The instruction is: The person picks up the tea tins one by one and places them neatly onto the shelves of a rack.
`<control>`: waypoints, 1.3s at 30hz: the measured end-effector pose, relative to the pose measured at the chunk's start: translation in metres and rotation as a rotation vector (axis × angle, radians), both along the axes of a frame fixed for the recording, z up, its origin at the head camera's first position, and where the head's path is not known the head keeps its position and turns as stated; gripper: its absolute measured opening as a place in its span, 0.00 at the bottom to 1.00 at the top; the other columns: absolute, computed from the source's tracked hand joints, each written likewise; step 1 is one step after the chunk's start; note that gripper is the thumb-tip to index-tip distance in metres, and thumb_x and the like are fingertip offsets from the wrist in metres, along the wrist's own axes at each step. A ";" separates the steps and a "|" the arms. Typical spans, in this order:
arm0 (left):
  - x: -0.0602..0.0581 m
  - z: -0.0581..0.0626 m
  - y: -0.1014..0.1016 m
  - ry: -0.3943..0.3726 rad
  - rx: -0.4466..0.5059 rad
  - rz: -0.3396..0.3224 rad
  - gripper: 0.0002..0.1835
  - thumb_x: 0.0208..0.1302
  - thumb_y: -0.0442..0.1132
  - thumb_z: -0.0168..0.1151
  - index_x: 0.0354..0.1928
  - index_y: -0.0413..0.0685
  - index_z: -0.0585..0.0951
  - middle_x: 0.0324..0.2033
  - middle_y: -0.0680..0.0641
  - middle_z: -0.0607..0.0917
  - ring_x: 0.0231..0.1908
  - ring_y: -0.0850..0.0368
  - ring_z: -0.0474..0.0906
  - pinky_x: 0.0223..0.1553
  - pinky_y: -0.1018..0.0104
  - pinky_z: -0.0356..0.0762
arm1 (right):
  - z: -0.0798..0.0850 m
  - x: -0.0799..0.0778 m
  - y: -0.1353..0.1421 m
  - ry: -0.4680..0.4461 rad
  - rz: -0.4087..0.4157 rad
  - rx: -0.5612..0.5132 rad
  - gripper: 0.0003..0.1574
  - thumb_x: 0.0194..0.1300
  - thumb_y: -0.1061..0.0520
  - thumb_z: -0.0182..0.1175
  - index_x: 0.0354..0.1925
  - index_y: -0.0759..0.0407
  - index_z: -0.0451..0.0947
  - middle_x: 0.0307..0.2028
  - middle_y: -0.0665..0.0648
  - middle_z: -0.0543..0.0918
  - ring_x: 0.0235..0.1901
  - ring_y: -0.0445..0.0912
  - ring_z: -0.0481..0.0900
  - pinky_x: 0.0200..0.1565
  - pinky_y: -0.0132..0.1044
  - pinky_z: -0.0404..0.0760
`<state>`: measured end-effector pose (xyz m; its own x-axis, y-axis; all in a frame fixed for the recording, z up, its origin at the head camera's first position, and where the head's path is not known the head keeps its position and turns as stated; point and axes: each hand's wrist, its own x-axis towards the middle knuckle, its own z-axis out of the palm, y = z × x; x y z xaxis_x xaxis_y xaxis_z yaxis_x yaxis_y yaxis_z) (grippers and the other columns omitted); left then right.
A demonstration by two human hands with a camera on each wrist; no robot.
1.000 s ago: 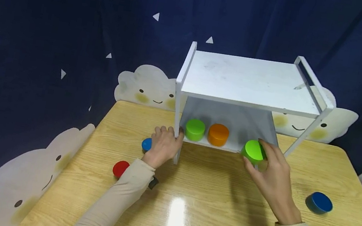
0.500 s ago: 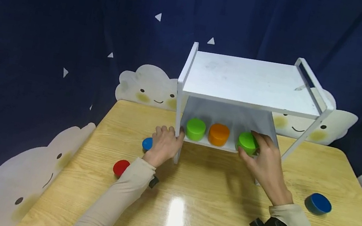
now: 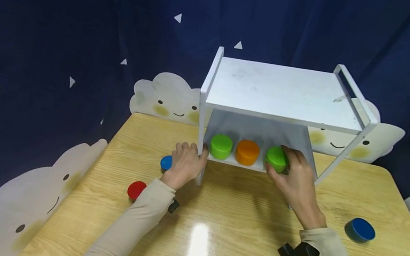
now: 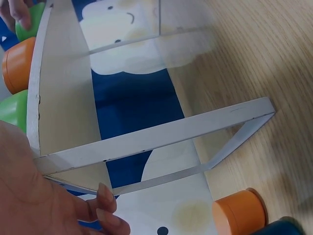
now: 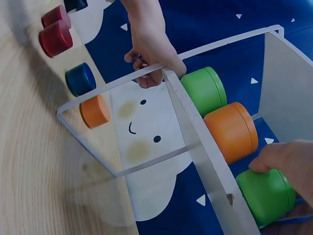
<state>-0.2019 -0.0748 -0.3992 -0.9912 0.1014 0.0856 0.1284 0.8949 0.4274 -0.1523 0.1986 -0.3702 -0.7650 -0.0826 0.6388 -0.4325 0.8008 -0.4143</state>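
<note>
A white two-tier shelf rack (image 3: 287,92) stands on the table. Near its front left leg, my left hand (image 3: 184,167) grips the frame at the lower board's corner, thumb on the inner side. In the right wrist view its fingers look curled under that corner. My right hand (image 3: 298,187) holds a green round container (image 3: 276,158) between thumb and fingers at the right part of the lower board. Left of it on that board sit an orange round container (image 3: 247,152) and another green container (image 3: 220,147), with small gaps between them.
A dark blue container (image 3: 360,230) stands on the wooden table (image 3: 235,240) at the right. Left of the rack are a red container (image 3: 136,190) and a blue one (image 3: 166,163), partly behind the left arm. The right wrist view also shows an orange container (image 5: 95,111) there.
My right hand has carried the green container leftward from the rack's right front edge onto the lower board, closer to the orange one. The left hand has stayed on the frame.
</note>
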 end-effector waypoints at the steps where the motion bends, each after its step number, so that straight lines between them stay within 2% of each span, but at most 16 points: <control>1: 0.000 0.000 0.000 0.000 0.004 0.000 0.28 0.73 0.55 0.34 0.23 0.42 0.71 0.26 0.40 0.69 0.32 0.42 0.63 0.31 0.53 0.64 | 0.000 0.000 -0.001 -0.004 0.001 -0.003 0.32 0.51 0.60 0.72 0.52 0.75 0.75 0.45 0.74 0.78 0.37 0.63 0.77 0.35 0.55 0.76; 12: 0.000 0.000 0.001 0.004 0.004 0.008 0.29 0.73 0.56 0.33 0.26 0.42 0.72 0.28 0.39 0.70 0.33 0.43 0.64 0.33 0.52 0.65 | -0.002 0.000 -0.003 -0.005 -0.007 -0.015 0.32 0.50 0.60 0.72 0.52 0.75 0.75 0.45 0.74 0.78 0.36 0.63 0.78 0.34 0.55 0.77; 31: 0.000 -0.001 0.000 0.021 -0.002 -0.006 0.29 0.73 0.55 0.33 0.22 0.43 0.71 0.24 0.41 0.69 0.30 0.44 0.63 0.28 0.54 0.64 | -0.002 0.001 -0.003 0.004 -0.002 -0.023 0.33 0.50 0.61 0.72 0.51 0.76 0.75 0.45 0.74 0.78 0.36 0.62 0.77 0.34 0.54 0.76; 39: -0.001 -0.001 -0.001 0.010 0.014 -0.007 0.29 0.74 0.55 0.33 0.23 0.43 0.71 0.25 0.41 0.68 0.32 0.43 0.63 0.30 0.53 0.64 | -0.004 0.000 -0.002 0.019 0.007 -0.026 0.32 0.50 0.60 0.72 0.51 0.77 0.75 0.44 0.74 0.78 0.35 0.62 0.76 0.33 0.53 0.76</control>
